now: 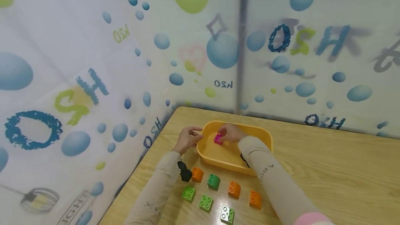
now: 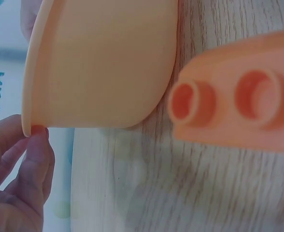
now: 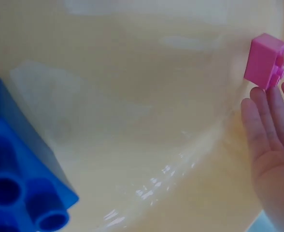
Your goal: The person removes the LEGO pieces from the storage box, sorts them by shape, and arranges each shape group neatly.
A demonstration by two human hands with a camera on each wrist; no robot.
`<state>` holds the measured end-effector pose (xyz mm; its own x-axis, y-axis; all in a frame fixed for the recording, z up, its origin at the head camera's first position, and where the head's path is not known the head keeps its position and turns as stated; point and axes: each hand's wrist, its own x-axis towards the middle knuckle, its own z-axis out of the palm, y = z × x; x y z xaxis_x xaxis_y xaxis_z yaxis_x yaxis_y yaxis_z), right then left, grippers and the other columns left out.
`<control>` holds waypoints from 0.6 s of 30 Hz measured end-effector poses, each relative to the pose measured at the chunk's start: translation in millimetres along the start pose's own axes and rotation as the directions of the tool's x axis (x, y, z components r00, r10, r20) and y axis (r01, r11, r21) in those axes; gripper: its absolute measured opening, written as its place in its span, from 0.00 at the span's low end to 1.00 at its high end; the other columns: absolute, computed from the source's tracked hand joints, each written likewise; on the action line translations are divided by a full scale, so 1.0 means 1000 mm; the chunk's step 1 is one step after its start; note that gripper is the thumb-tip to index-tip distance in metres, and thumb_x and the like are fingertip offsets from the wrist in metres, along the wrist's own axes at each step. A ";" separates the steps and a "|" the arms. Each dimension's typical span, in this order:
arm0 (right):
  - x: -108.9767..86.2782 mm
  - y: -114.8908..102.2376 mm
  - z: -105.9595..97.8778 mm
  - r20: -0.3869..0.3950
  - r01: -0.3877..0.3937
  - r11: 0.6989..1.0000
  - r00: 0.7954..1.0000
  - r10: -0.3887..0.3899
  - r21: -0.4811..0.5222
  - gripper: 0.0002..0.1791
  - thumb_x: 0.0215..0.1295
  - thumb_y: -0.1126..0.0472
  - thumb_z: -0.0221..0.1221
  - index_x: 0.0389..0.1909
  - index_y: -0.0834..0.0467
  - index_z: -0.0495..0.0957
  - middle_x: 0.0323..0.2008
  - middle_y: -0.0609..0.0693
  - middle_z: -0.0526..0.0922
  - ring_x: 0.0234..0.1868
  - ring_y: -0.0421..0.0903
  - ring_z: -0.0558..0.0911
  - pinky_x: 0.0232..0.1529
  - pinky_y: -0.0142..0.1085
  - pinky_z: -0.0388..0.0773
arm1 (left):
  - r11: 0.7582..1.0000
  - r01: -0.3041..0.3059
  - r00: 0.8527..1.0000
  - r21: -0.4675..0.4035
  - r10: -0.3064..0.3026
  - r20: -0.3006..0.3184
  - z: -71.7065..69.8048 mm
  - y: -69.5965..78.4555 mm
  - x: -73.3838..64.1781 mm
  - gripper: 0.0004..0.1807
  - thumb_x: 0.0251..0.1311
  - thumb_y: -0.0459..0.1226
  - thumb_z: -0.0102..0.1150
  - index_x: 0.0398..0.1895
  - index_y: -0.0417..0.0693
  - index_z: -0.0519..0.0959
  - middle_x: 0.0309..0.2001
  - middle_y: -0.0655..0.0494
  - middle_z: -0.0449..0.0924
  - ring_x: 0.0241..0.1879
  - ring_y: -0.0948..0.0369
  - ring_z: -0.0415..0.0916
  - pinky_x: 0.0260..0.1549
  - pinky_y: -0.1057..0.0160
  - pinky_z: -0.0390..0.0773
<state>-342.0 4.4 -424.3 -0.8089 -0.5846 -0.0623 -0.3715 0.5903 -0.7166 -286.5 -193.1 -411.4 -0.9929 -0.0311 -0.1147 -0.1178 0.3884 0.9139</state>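
Note:
A yellow plastic basin (image 1: 215, 161) stands on the wooden table. At its left end my left hand (image 1: 187, 139) pinches the rim between thumb and fingers, as the left wrist view (image 2: 21, 179) shows close up. My right hand (image 1: 232, 133) is inside the basin and holds a pink toy building brick (image 1: 218, 139) with its fingertips. The right wrist view shows this pink brick (image 3: 265, 60) near the basin's wall. A blue studded brick (image 3: 26, 179) looms at the lower left there; in the head view the right arm hides that spot.
In front of the basin lie orange curved bricks (image 1: 233, 189), a dark green one (image 1: 214, 181) and light green square ones (image 1: 206, 202). An orange brick (image 2: 238, 101) is close to the left wrist camera. Patterned curtains (image 1: 200, 44) border the table behind and left.

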 end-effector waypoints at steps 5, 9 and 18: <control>0.002 0.001 0.002 -0.010 0.011 0.998 1.000 -0.012 -0.061 0.20 0.49 0.67 0.63 0.45 0.69 0.75 0.39 0.58 0.79 0.42 0.52 0.76 0.46 0.40 0.73 | 1.000 -0.004 1.000 0.006 0.003 0.010 0.002 0.001 0.002 0.16 0.51 0.29 0.59 0.46 0.40 0.76 0.29 0.46 0.74 0.28 0.52 0.76 0.23 0.61 0.79; 0.002 0.001 0.004 0.002 0.025 0.994 1.000 -0.024 -0.106 0.21 0.47 0.67 0.65 0.45 0.68 0.75 0.39 0.57 0.79 0.41 0.50 0.76 0.47 0.40 0.72 | 1.000 -0.011 1.000 0.007 0.011 0.015 0.002 0.003 0.000 0.16 0.51 0.29 0.59 0.46 0.39 0.75 0.29 0.45 0.75 0.28 0.52 0.76 0.23 0.61 0.79; 0.002 -0.004 -0.003 -0.004 0.034 0.997 0.999 -0.035 -0.066 0.21 0.49 0.64 0.64 0.45 0.68 0.75 0.39 0.57 0.79 0.41 0.49 0.76 0.45 0.39 0.73 | 0.999 -0.012 1.000 0.040 0.012 -0.003 0.002 0.000 0.003 0.16 0.51 0.29 0.60 0.45 0.40 0.76 0.28 0.47 0.76 0.28 0.53 0.76 0.22 0.62 0.79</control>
<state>-343.1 2.6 -419.5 -0.7971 -0.6028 -0.0349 -0.4283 0.6052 -0.6710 -289.0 -191.2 -412.5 -0.9943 -0.0290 -0.1022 -0.1048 0.4249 0.8992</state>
